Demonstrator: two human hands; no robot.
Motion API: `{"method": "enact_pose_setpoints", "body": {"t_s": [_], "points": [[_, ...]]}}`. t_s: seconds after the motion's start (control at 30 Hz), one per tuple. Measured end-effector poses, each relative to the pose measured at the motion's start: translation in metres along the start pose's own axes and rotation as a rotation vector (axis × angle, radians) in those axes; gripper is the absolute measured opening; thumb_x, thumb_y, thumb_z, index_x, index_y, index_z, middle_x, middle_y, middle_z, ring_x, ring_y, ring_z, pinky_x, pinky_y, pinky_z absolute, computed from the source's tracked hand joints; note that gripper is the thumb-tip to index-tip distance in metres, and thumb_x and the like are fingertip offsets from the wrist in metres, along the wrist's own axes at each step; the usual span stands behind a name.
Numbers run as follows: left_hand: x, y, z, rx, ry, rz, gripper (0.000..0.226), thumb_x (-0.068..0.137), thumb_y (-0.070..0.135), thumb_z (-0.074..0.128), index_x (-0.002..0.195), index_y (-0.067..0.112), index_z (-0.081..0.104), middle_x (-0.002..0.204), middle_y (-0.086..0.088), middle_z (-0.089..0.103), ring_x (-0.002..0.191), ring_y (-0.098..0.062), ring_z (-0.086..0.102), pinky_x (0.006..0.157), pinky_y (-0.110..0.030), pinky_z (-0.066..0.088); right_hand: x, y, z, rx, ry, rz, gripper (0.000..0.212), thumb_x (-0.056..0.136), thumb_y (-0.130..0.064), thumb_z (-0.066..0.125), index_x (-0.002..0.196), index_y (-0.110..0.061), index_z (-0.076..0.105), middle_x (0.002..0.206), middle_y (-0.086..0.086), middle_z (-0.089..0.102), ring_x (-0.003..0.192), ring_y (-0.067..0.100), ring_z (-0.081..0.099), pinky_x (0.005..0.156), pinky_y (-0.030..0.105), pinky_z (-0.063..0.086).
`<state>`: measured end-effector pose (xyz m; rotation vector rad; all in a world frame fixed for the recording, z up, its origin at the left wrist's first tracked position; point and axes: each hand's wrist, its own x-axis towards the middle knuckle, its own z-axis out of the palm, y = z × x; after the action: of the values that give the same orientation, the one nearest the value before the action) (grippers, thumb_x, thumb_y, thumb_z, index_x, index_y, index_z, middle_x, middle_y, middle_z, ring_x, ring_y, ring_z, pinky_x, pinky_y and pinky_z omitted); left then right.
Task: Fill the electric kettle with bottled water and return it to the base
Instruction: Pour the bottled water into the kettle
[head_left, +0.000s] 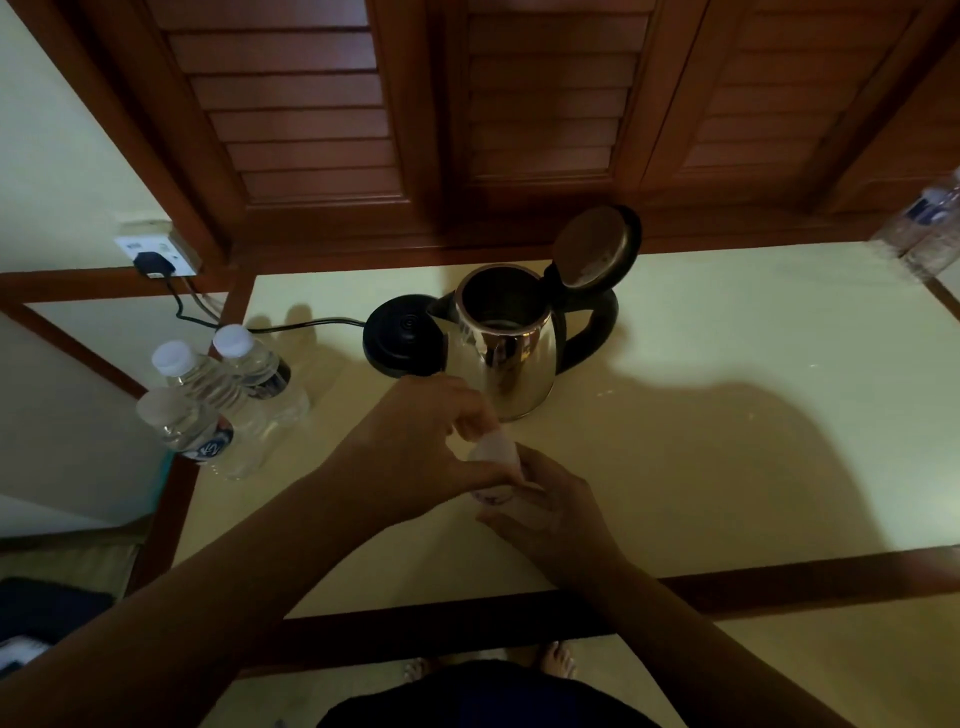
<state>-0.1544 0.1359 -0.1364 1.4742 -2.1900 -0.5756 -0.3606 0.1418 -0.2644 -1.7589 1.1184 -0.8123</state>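
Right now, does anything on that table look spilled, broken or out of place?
Nothing looks spilled or damaged. The shiny steel kettle stands upright beside its round black base, not on it, lid open, which suits filling. Both hands, left hand and right hand, hold a clear plastic water bottle in front of it.

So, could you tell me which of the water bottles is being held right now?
The bottle in front of the kettle: the left hand grips its cap, the right hand its body. The others stand untouched at the table's edges.

Dim, soft, wide-angle bowed edges; broad shadow across table (727, 332), blurred hands
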Motion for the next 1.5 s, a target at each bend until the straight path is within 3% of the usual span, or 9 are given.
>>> {"method": "enact_pose_setpoints", "body": {"t_s": [0.1, 0.3, 0.57, 0.77, 0.87, 1.0, 1.1, 1.23, 1.5], "points": [[-0.004, 0.000, 0.001, -0.034, -0.021, 0.037, 0.045, 0.076, 0.056, 0.079, 0.103, 0.021, 0.076, 0.094, 0.011, 0.066, 0.086, -0.004, 0.058, 0.073, -0.021, 0.048, 0.001, 0.001, -0.002, 0.006, -0.012, -0.009, 0.060, 0.087, -0.027, 0.088, 0.139, -0.037, 0.061, 0.132, -0.019, 0.070, 0.122, 0.004, 0.067, 0.103, 0.042, 0.058], [0.017, -0.016, -0.021, -0.084, -0.346, 0.148, 0.040, 0.087, 0.036, 0.080, 0.125, 0.028, 0.072, 0.106, 0.012, 0.061, 0.098, -0.004, 0.057, 0.081, -0.016, 0.047, 0.006, 0.005, -0.005, -0.024, -0.043, 0.015, 0.060, 0.086, -0.033, 0.089, 0.140, -0.023, 0.064, 0.131, -0.012, 0.072, 0.121, 0.008, 0.069, 0.100, 0.047, 0.059], [0.004, -0.018, 0.005, -0.195, -0.016, 0.094, 0.043, 0.078, 0.055, 0.079, 0.109, 0.025, 0.076, 0.102, 0.019, 0.069, 0.097, 0.000, 0.063, 0.081, -0.016, 0.050, 0.002, 0.001, -0.001, 0.003, 0.037, 0.044, 0.060, 0.086, -0.022, 0.089, 0.140, -0.027, 0.063, 0.132, -0.016, 0.070, 0.122, -0.002, 0.066, 0.102, 0.024, 0.056], [0.018, -0.029, -0.004, -0.194, -0.284, 0.202, 0.041, 0.091, 0.052, 0.068, 0.126, 0.031, 0.070, 0.114, 0.019, 0.064, 0.109, 0.002, 0.058, 0.089, -0.011, 0.044, -0.002, 0.000, -0.004, -0.025, 0.032, 0.082, 0.059, 0.088, -0.028, 0.088, 0.141, -0.029, 0.061, 0.133, -0.015, 0.071, 0.124, 0.003, 0.067, 0.105, 0.041, 0.057], [0.027, -0.031, -0.010, -0.212, -0.388, 0.210, 0.038, 0.088, 0.051, 0.066, 0.126, 0.046, 0.066, 0.124, 0.025, 0.063, 0.120, 0.007, 0.054, 0.096, -0.003, 0.038, -0.002, -0.006, -0.007, -0.044, 0.035, 0.090, 0.058, 0.088, -0.026, 0.087, 0.140, -0.028, 0.061, 0.131, -0.013, 0.071, 0.124, 0.005, 0.067, 0.106, 0.042, 0.056], [0.027, -0.024, -0.001, -0.303, -0.322, 0.210, 0.034, 0.089, 0.050, 0.066, 0.123, 0.051, 0.062, 0.122, 0.041, 0.059, 0.119, 0.018, 0.051, 0.095, 0.001, 0.037, -0.009, -0.011, -0.012, -0.047, 0.070, 0.130, 0.055, 0.090, -0.027, 0.086, 0.139, -0.028, 0.061, 0.129, -0.014, 0.072, 0.123, 0.004, 0.067, 0.104, 0.034, 0.056], [0.024, -0.019, 0.017, -0.408, -0.265, 0.181, 0.048, 0.095, 0.034, 0.071, 0.141, 0.039, 0.057, 0.136, 0.028, 0.060, 0.127, 0.012, 0.053, 0.102, -0.013, 0.045, -0.019, -0.010, -0.021, -0.032, 0.127, 0.162, 0.058, 0.091, -0.029, 0.085, 0.143, -0.025, 0.059, 0.130, -0.015, 0.071, 0.124, 0.005, 0.067, 0.102, 0.033, 0.058], [0.032, -0.004, 0.046, -0.472, -0.243, 0.121, 0.065, 0.095, 0.041, 0.070, 0.152, 0.048, 0.039, 0.147, 0.026, 0.051, 0.133, 0.007, 0.050, 0.105, -0.031, 0.050, -0.038, -0.002, -0.044, -0.014, 0.269, 0.201, 0.065, 0.088, -0.030, 0.087, 0.145, -0.025, 0.056, 0.132, -0.016, 0.070, 0.123, 0.005, 0.067, 0.099, 0.031, 0.060], [0.116, 0.059, 0.125, -0.492, -0.223, 0.037, 0.056, 0.092, 0.031, 0.075, 0.142, 0.043, 0.053, 0.131, 0.027, 0.061, 0.116, 0.009, 0.057, 0.093, -0.018, 0.046, -0.058, 0.044, -0.159, 0.053, 0.544, 0.225, 0.061, 0.083, -0.028, 0.089, 0.136, -0.021, 0.059, 0.131, -0.015, 0.070, 0.122, 0.007, 0.069, 0.098, 0.039, 0.062]]}}
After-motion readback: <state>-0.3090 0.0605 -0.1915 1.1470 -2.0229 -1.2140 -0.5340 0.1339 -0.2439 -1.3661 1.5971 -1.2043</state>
